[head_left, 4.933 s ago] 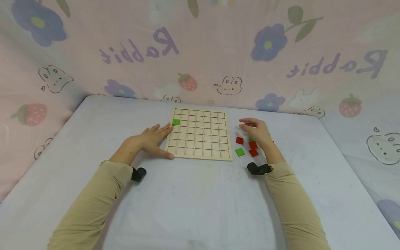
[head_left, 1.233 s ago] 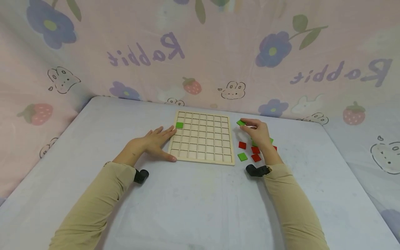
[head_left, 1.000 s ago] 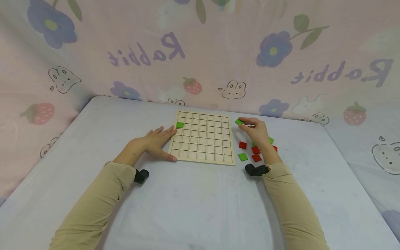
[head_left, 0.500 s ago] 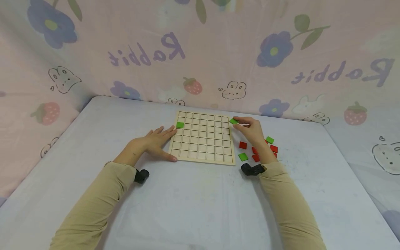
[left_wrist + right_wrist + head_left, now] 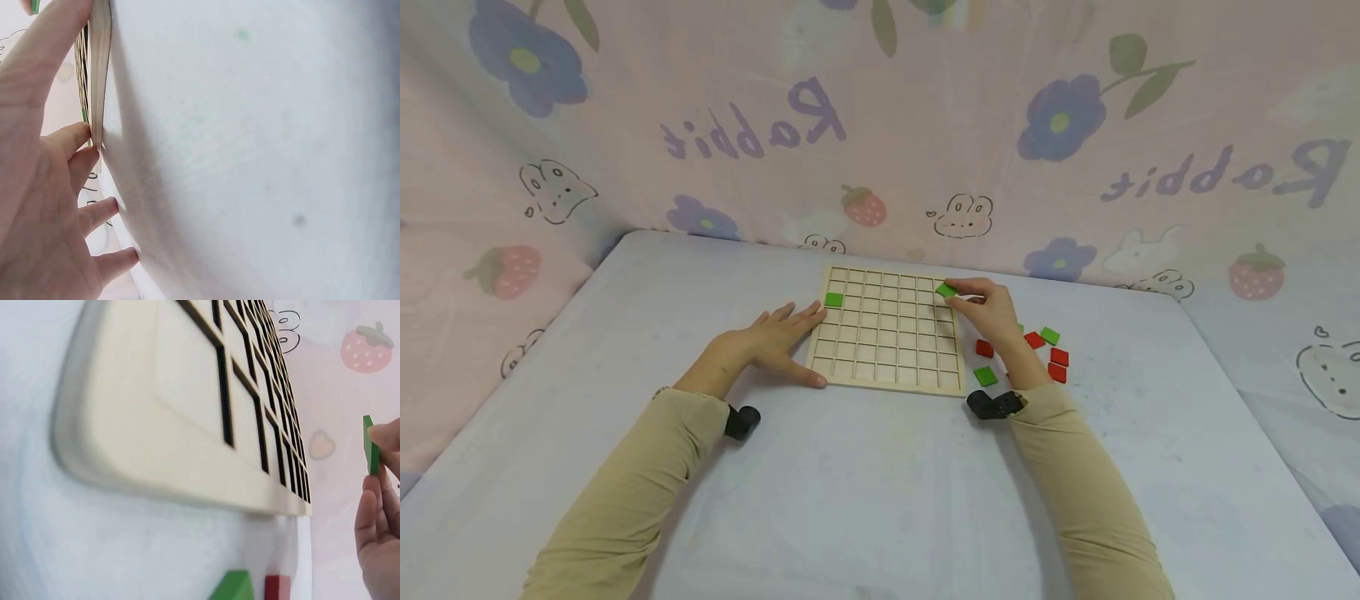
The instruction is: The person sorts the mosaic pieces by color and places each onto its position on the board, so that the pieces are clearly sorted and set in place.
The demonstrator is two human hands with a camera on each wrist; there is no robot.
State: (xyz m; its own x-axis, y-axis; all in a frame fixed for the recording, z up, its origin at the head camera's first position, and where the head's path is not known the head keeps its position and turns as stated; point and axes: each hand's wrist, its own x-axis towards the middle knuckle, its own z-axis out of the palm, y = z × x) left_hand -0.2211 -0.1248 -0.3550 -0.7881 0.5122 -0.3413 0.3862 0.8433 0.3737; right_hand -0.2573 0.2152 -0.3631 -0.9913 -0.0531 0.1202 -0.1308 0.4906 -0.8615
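A pale wooden grid board (image 5: 886, 387) lies flat on the white table, with one green tile (image 5: 833, 300) set in a cell of its left column. Along the board's left edge my left hand (image 5: 775, 343) rests with fingers spread, thumb at the near corner and fingertips at the side. My right hand (image 5: 988, 310) pinches another green tile (image 5: 946, 290) between thumb and fingers, over the board's far right corner. In the right wrist view that held tile (image 5: 370, 445) stands tilted, raised above the board's surface.
Right of the board lie loose tiles: a red tile (image 5: 985, 348), a green tile (image 5: 985, 377), a red tile (image 5: 1058, 357) and several more, some hidden under the right forearm. A patterned cloth (image 5: 895, 125) hangs behind the table.
My right hand, empty at first and above the loose tiles, has picked up a green tile and carried it left over the board's far right corner. My left hand stays at the board's edge.
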